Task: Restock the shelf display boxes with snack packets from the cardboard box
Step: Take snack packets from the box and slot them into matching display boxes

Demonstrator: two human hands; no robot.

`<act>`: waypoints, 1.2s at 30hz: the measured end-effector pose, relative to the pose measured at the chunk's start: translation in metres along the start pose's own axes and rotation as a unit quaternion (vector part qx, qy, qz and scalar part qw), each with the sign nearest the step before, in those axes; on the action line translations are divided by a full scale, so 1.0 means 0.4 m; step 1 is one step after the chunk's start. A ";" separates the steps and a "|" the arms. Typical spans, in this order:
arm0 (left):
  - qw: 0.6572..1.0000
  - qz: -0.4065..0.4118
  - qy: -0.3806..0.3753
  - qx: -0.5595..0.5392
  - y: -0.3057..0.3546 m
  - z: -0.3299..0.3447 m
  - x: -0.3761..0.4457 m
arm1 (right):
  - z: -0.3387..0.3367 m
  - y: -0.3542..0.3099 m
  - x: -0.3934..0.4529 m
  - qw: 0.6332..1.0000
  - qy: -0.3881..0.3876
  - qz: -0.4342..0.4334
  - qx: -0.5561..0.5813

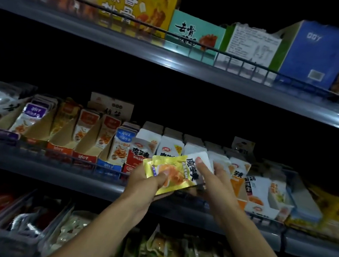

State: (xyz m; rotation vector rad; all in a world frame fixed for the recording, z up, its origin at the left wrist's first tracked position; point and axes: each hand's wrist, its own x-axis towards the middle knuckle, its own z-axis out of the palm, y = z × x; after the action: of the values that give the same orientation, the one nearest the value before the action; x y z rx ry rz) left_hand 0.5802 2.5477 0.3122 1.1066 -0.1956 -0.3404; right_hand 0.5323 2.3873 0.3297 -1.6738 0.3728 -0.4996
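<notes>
Raised before the middle shelf (102,181): left hand (147,181) gripping a small stack of yellow snack packets (169,171), right hand (214,176) pinching a white packet (199,164) just beside them. Behind, packed upright in a row of display boxes (88,152): purple, orange, blue and white packets. Larger cartons (137,2) lined up on the top shelf. Bottom shelf bags blurred, hard to make out; shelf interior lost in darkness; both forearms cut off at the frame's lower edge
</notes>
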 end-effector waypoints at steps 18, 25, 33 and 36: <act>0.848 0.180 -0.063 0.495 -0.029 0.061 0.079 | -0.239 -0.073 0.079 0.968 0.023 -0.141 -0.207; 0.604 0.210 -0.072 0.765 -0.042 0.098 0.150 | -0.228 -0.090 0.170 0.925 0.020 -0.210 -0.315; 0.630 0.150 -0.127 0.752 -0.062 0.068 0.171 | -0.140 -0.118 0.243 0.763 0.023 -0.268 -0.587; 0.656 0.137 -0.138 0.729 -0.063 0.065 0.174 | -0.087 -0.117 0.247 0.716 -0.014 -0.260 -0.648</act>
State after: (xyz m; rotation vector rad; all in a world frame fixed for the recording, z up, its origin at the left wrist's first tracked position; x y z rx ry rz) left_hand 0.6325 2.4905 0.3000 2.5931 -1.0321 0.0118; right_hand 0.5966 2.3149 0.3913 -3.2233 0.1956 -0.6747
